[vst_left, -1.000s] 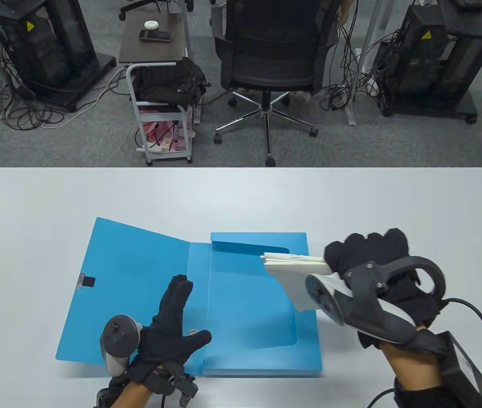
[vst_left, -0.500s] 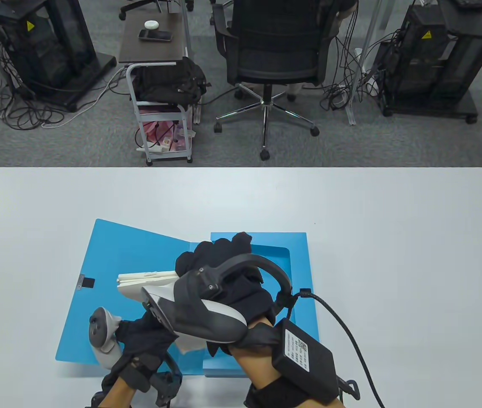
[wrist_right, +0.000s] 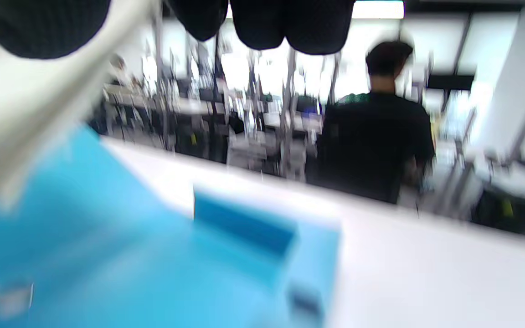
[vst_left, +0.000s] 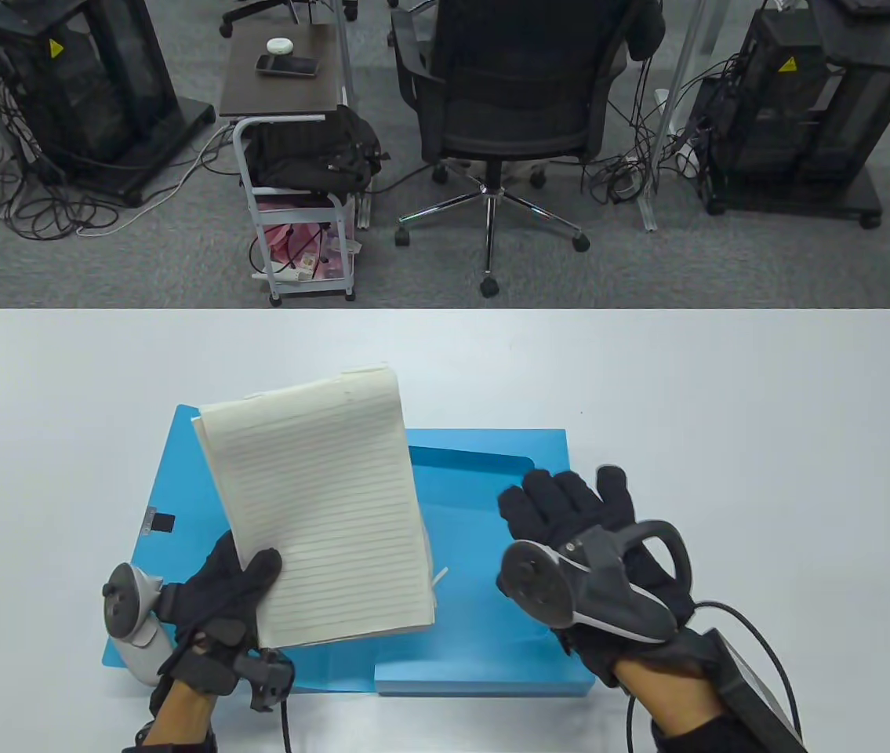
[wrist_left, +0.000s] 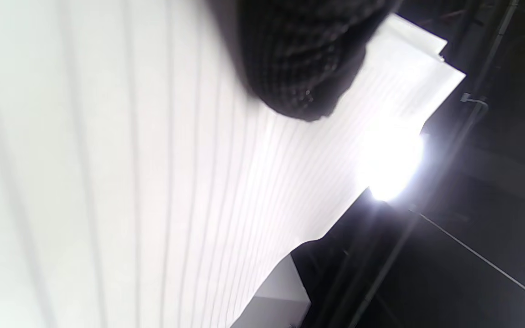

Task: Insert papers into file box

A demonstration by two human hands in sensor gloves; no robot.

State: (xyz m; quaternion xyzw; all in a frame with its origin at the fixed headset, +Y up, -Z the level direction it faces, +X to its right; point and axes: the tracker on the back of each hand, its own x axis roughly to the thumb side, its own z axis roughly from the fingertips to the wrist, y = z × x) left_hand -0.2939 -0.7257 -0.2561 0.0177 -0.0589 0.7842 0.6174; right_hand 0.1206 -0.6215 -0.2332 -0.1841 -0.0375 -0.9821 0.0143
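Papers (vst_left: pixel 319 502) lined-face up, long axis running away, left hand (vst_left: pixel 221 596) gripping near corner

Beyond the white table (vst_left: pixel 727 392), an office chair (vst_left: pixel 503 102), a small cart (vst_left: pixel 299 196) and two equipment racks (vst_left: pixel 76 86).

No words, brand names or numbers can be read in any view. The only signs are yellow triangular warning stickers: one on the black rack (vst_left: pixel 72 86) at eleven o'clock on the floor, another on the black rack (vst_left: pixel 813 102) at one o'clock; their symbols are too small to make out. The papers (vst_left: pixel 319 510) carry printed ruled lines but no writing, as the left wrist view (wrist_left: pixel 107 182) also shows. The right wrist view is too blurred for any lettering.
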